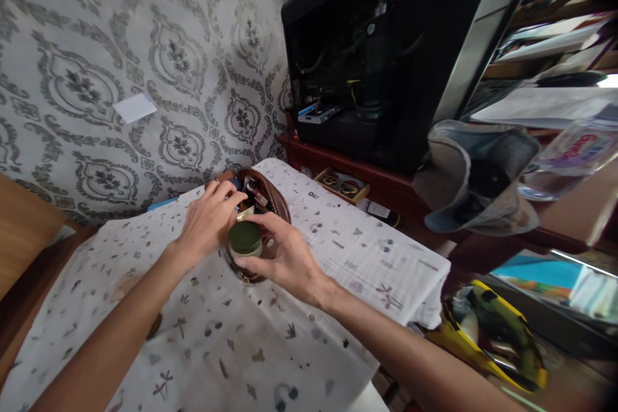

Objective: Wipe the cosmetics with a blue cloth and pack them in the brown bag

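A small brown pouch [275, 203] lies unzipped on a table covered with a white patterned cloth [232, 328]. Small bottles and tubes show inside it. My right hand [284, 254] is closed round a small jar with a dark green lid [245, 238], held at the pouch's near end. My left hand [208, 222] rests on the pouch's left rim, its fingers curled onto the edge and the items inside.
A black cabinet [376, 58] with cables stands behind on a red-brown shelf [386, 183]. A small tray with rings [342, 185] sits there. A grey cap [476, 177] and a plastic bottle [570, 158] lie to the right. A yellow object [497, 328] is on the floor.
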`<action>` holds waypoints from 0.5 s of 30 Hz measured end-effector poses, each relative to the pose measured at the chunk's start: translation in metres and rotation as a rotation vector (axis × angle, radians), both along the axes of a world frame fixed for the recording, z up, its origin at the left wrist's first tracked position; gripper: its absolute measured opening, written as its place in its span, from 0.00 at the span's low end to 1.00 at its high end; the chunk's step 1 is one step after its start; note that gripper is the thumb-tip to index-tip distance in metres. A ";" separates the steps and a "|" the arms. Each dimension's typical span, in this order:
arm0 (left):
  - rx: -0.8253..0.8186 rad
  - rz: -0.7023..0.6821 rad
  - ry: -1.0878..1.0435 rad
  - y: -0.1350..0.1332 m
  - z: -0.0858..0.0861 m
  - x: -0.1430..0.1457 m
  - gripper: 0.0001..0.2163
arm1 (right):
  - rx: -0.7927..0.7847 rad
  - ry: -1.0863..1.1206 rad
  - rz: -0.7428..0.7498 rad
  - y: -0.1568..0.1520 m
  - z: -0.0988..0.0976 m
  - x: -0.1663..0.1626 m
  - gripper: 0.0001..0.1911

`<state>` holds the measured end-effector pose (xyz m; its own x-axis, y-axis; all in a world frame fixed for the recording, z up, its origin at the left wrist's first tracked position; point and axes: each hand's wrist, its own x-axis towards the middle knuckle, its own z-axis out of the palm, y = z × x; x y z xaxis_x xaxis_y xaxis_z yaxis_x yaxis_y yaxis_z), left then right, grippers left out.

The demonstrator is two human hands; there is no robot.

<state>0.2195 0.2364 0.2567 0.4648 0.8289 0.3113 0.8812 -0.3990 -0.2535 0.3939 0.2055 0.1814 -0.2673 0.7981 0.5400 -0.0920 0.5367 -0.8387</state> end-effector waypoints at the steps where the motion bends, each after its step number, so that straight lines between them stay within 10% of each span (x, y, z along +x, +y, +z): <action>1: -0.016 -0.028 0.095 0.006 0.002 0.004 0.15 | -0.019 -0.005 -0.018 0.000 0.001 0.004 0.25; 15: -0.365 -0.080 0.389 0.032 0.011 0.017 0.13 | -0.195 -0.005 -0.066 0.008 -0.006 0.040 0.25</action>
